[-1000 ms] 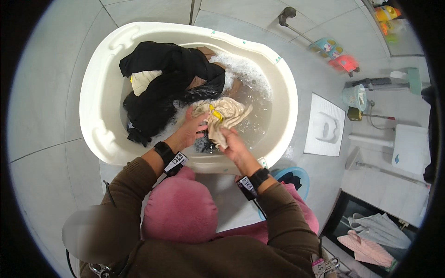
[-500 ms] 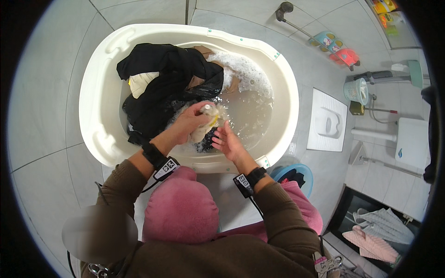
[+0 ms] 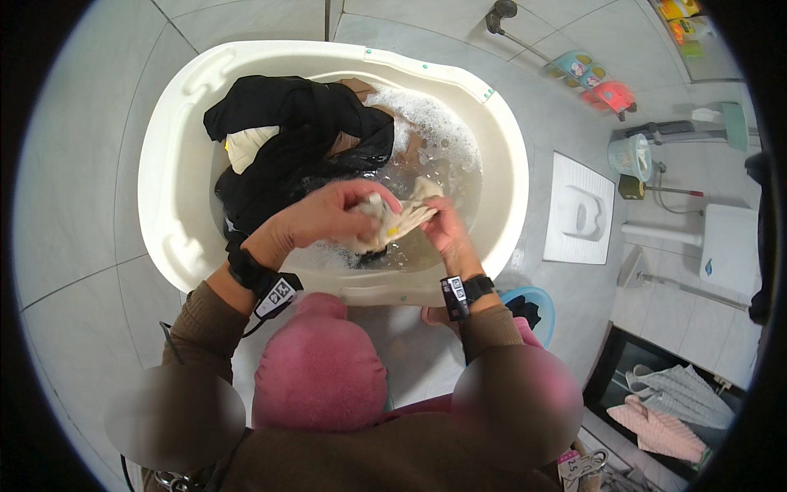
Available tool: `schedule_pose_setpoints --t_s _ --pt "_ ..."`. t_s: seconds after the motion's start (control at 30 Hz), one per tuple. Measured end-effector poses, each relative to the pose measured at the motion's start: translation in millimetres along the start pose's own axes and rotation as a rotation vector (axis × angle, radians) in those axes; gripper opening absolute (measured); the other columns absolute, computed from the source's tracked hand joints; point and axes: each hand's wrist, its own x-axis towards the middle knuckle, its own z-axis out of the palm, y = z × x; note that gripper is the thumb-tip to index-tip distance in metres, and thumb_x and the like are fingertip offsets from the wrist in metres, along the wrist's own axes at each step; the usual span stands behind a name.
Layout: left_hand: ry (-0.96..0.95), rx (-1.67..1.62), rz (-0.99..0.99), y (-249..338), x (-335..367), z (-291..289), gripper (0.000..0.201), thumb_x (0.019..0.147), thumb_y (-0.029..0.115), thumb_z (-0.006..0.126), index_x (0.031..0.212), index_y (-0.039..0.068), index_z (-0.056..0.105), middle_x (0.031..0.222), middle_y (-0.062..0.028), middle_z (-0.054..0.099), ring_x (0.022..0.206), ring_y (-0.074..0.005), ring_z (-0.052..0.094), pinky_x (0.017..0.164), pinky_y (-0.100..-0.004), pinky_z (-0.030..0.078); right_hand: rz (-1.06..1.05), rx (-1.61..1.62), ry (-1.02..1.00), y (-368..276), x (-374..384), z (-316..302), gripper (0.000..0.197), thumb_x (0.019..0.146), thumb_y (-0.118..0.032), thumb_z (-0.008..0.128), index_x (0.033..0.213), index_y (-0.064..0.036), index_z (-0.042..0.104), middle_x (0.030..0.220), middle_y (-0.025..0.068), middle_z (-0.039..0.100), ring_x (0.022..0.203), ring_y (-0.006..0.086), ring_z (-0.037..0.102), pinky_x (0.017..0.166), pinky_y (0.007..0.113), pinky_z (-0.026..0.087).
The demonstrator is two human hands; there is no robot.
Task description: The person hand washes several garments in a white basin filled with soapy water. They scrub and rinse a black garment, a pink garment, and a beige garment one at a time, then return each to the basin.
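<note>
A wet cream sock (image 3: 405, 220) with a yellow patch is stretched between my two hands above the soapy water. My left hand (image 3: 324, 215) is closed on its left end, and some foam clings near the fingers. The other end is pinched in my right hand (image 3: 449, 228). Black clothing (image 3: 299, 131) is heaped in the left half of the white tub (image 3: 152, 193), partly soaked. On that heap lies another cream piece (image 3: 251, 146) with a bit of yellow. Brown fabric (image 3: 346, 143) shows beside the black clothing, partly under it.
Beyond the tub's right side is a white squat toilet (image 3: 580, 211) in the floor. A blue basin (image 3: 537, 307) with dark cloth stands by the tub's near right edge. Towels (image 3: 680, 402) hang at the lower right. A pink-covered knee (image 3: 320, 369) is close to the tub.
My right hand, open and apart before, has risen to the right and closed on the sock. The sock is now pulled out lengthwise between both hands.
</note>
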Motion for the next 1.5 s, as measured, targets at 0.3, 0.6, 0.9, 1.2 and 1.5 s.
schedule_pose_setpoints --t_s 0.3,0.6,0.9,1.2,1.5 --pt "0.839 -0.209 -0.274 -100 8 -46 0.069 0.093 0.038 0.062 0.152 0.02 0.03 0.127 -0.0121 0.054 0.116 -0.025 0.052 0.098 -0.0412 0.045 -0.47 -1.009 0.635 -12 11 -52 0.058 0.088 -0.039 0.069 0.125 0.0019 0.051 0.114 0.0237 0.06 0.104 0.0355 0.06 0.091 0.044 0.05" --pt "0.805 -0.364 -0.386 -98 50 -21 0.075 0.092 0.06 0.057 0.153 0.032 0.024 0.136 -0.0153 0.048 0.118 -0.0303 0.053 0.098 -0.0468 0.045 -0.26 -0.596 0.071 46 18 43 0.045 0.093 -0.031 0.067 0.129 -0.0037 0.06 0.106 0.0087 0.069 0.087 0.0158 0.064 0.074 0.031 0.053" --pt "0.262 -0.92 0.044 -146 53 -49 0.042 0.097 0.045 0.058 0.121 0.01 0.058 0.118 -0.006 0.064 0.108 -0.0182 0.062 0.089 -0.0374 0.052 -0.902 -0.771 -0.218 65 -81 152 0.022 0.093 -0.023 0.066 0.086 -0.0018 0.068 0.078 0.0108 0.065 0.068 0.0172 0.058 0.066 0.033 0.048" --pt "0.739 -0.489 -0.051 -100 64 13 0.037 0.101 0.022 0.055 0.136 0.018 0.041 0.125 -0.0059 0.058 0.11 -0.0198 0.062 0.089 -0.0361 0.054 -0.586 -1.433 0.476 -2 18 71 0.047 0.089 -0.047 0.06 0.095 -0.0015 0.072 0.083 0.0233 0.069 0.088 0.0429 0.067 0.084 0.048 0.053" --pt "0.835 -0.458 -0.334 -140 48 -20 0.052 0.097 0.046 0.058 0.137 0.019 0.039 0.124 -0.009 0.057 0.103 -0.0243 0.062 0.092 -0.0428 0.051 -0.337 -1.665 0.475 24 27 16 0.071 0.089 -0.055 0.064 0.138 -0.0052 0.053 0.149 0.0289 0.04 0.118 0.0379 0.06 0.101 0.046 0.046"
